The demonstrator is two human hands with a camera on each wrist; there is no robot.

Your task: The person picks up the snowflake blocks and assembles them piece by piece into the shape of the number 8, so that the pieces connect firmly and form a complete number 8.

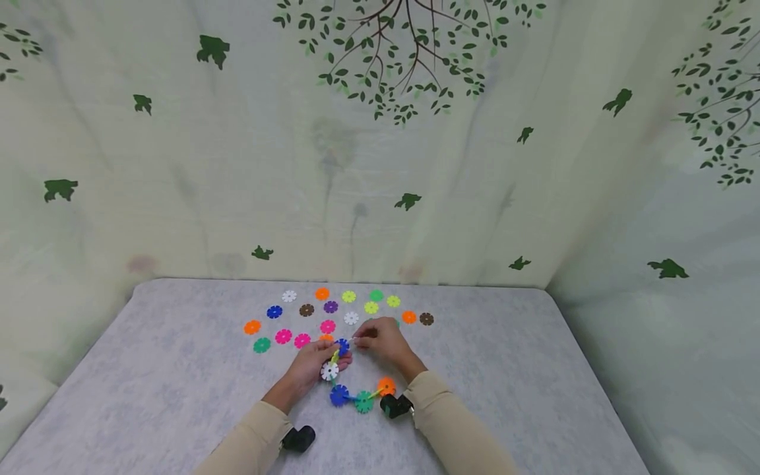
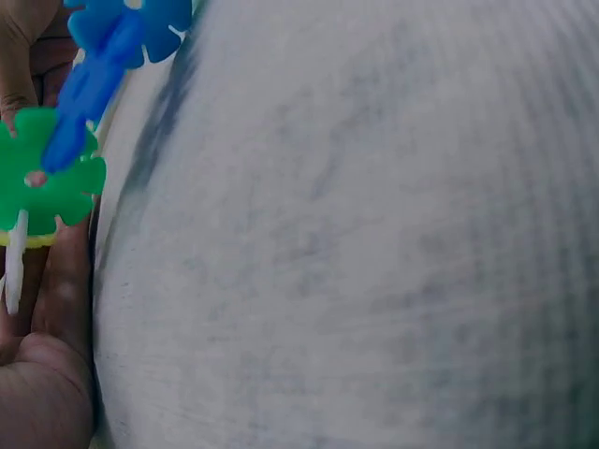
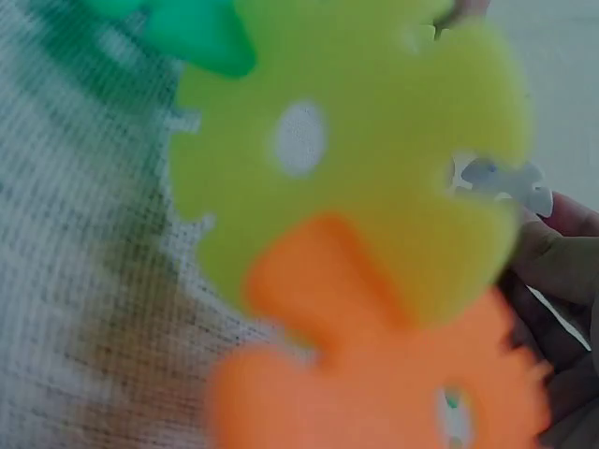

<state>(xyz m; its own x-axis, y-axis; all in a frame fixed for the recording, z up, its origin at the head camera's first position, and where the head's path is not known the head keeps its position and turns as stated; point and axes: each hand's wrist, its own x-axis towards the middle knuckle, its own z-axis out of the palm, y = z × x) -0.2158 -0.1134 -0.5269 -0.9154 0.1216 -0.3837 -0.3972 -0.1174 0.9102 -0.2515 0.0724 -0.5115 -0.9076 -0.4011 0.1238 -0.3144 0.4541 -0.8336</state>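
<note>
A curved chain of slotted plastic snowflake discs hangs from my left hand (image 1: pixel 310 367), whose fingers pinch it near the blue disc (image 1: pixel 342 346) at its upper end. Below that are a white disc (image 1: pixel 329 371), another blue disc (image 1: pixel 339 396), a green disc (image 1: pixel 364 402) and, at the far end, an orange disc (image 1: pixel 386 386). My right hand (image 1: pixel 381 338) pinches a white disc (image 3: pixel 513 183) between thumb and fingertips, close beside the upper blue disc. In the right wrist view a yellow disc (image 3: pixel 374 140) of the chain looms large in front of that hand.
Loose discs in many colours lie spread beyond the hands, among them a pink disc (image 1: pixel 283 336), a purple disc (image 1: pixel 330 307) and a brown disc (image 1: pixel 426 318). The grey cloth-covered table (image 1: pixel 505 369) meets a leaf-printed curtain (image 1: pixel 368 171) at its back edge.
</note>
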